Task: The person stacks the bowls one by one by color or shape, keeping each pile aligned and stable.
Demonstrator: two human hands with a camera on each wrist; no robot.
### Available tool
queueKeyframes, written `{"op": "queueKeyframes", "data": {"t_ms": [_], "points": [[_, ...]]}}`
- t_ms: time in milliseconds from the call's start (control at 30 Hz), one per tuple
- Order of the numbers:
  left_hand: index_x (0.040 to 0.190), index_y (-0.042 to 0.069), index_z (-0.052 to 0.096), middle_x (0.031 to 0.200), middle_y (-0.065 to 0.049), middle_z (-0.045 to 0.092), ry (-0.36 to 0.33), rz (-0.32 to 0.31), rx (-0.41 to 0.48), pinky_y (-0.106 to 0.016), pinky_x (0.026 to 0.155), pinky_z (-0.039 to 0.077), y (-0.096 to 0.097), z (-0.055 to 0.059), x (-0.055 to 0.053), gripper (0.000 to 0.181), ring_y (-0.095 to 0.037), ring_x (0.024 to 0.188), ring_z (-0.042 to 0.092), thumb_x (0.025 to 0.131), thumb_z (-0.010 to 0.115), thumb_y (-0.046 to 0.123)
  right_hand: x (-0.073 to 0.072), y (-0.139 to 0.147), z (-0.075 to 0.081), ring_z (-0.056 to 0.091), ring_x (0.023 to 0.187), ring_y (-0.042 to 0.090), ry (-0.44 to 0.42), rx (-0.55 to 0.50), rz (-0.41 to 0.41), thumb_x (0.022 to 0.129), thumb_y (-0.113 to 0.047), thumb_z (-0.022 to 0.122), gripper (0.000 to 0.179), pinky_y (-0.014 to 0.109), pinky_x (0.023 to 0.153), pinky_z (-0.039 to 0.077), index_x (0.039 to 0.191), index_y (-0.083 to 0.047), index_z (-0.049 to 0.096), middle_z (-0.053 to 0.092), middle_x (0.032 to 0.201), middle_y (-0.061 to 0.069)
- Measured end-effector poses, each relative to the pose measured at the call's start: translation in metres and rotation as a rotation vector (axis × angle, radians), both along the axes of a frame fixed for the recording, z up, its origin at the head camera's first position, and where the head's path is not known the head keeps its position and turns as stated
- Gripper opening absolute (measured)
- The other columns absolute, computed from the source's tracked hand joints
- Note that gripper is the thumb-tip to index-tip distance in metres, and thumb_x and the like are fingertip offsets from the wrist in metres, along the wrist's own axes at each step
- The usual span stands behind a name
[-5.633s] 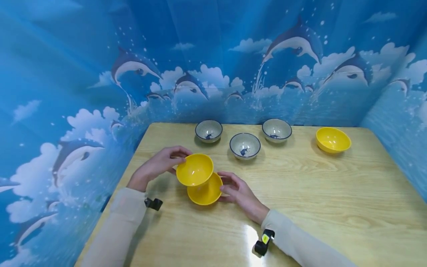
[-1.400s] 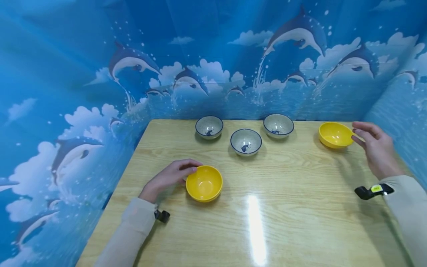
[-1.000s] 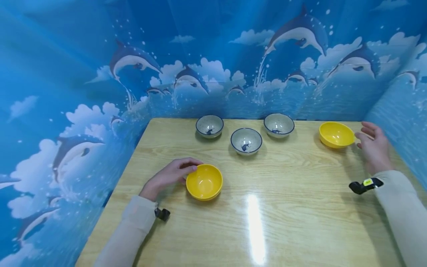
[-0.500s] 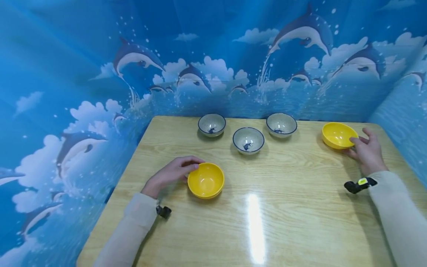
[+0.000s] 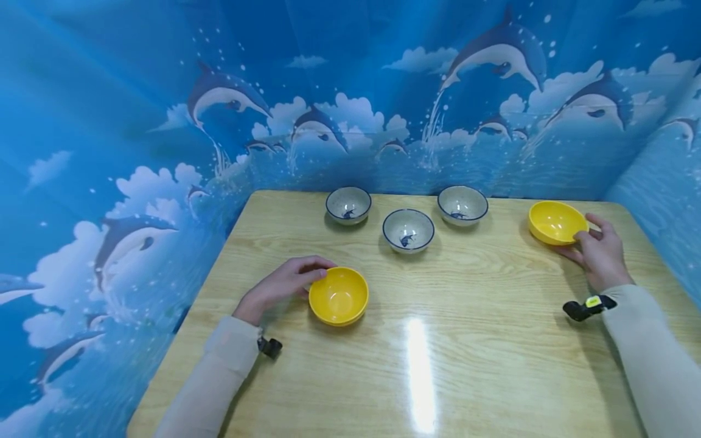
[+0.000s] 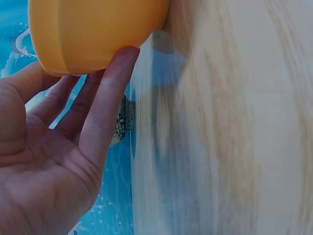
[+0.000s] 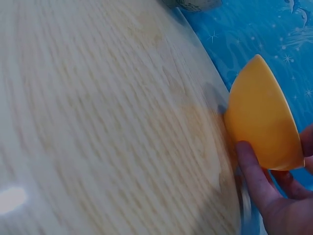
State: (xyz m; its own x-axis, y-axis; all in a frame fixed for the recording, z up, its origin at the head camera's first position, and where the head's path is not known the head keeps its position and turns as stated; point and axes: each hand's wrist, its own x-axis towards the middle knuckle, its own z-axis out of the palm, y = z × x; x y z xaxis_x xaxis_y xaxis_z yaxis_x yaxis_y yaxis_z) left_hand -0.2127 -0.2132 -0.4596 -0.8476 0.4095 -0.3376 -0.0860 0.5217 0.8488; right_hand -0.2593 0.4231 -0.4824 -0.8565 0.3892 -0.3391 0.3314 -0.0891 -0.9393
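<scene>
Two nested yellow bowls [image 5: 338, 296] sit on the table left of the middle; a second rim line shows in the left wrist view on the bowl stack [image 6: 98, 36]. My left hand [image 5: 285, 285] holds them at their left side, thumb at the rim and fingertips against the outer wall. At the far right, my right hand [image 5: 601, 252] grips a single yellow bowl [image 5: 555, 223] by its right side. Its thumb is at the rim, and other fingers reach below the wall. In the right wrist view that bowl [image 7: 261, 117] stands close to the table's edge.
Three grey bowls with blue rims and fish drawings stand along the back: a left one [image 5: 348, 205], a middle one [image 5: 408, 231] slightly nearer, and a right one [image 5: 462, 205]. Behind the wooden table [image 5: 482, 340] hangs a blue dolphin curtain [image 5: 361, 73].
Several seconds ago both hands held the two yellow bowls, one partly over the other; now they are nested. My right hand moved to the far-right bowl and took hold of its side.
</scene>
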Motion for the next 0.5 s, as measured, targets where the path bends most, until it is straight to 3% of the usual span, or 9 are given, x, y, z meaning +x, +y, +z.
{"op": "queueKeyframes", "data": {"t_ms": [133,267,367,500], "points": [[0.149,0.022,0.066,0.152,-0.006,0.064,0.005,-0.003,-0.002,-0.041,0.091,0.066,0.0,0.0,0.0,0.042,-0.026,0.123,0.066,0.112,0.061,0.042,0.002,-0.002,0.002,0.05,0.118,0.005,-0.001,0.005,0.008,0.11,-0.004,0.042,0.077,0.018,0.08,0.065,0.174,-0.04,0.018,0.036,0.121,-0.018],[0.149,0.023,0.066,0.153,-0.005,0.064,0.003,0.002,0.008,-0.041,0.091,0.066,0.0,0.0,0.001,0.042,-0.026,0.124,0.066,0.112,0.061,0.043,0.005,-0.007,0.007,0.052,0.121,0.009,-0.019,0.034,0.035,0.111,-0.006,0.043,0.077,0.019,0.082,0.065,0.174,-0.041,0.017,0.038,0.125,-0.018],[0.149,0.023,0.066,0.154,-0.005,0.063,-0.004,0.008,0.012,-0.042,0.092,0.066,0.0,0.0,0.001,0.043,-0.026,0.125,0.066,0.112,0.062,0.044,0.007,-0.014,0.011,0.048,0.138,0.017,-0.038,0.082,0.063,0.111,-0.008,0.042,0.076,0.018,0.086,0.064,0.174,-0.041,0.017,0.04,0.156,-0.001],[0.148,0.024,0.067,0.154,-0.004,0.063,-0.006,0.009,0.01,-0.042,0.093,0.066,-0.001,0.0,0.001,0.042,-0.026,0.126,0.066,0.111,0.062,0.045,0.013,-0.021,0.014,0.051,0.127,0.016,-0.013,0.081,0.112,0.111,-0.007,0.041,0.075,0.018,0.084,0.064,0.175,-0.037,0.017,0.04,0.156,0.002]]}}
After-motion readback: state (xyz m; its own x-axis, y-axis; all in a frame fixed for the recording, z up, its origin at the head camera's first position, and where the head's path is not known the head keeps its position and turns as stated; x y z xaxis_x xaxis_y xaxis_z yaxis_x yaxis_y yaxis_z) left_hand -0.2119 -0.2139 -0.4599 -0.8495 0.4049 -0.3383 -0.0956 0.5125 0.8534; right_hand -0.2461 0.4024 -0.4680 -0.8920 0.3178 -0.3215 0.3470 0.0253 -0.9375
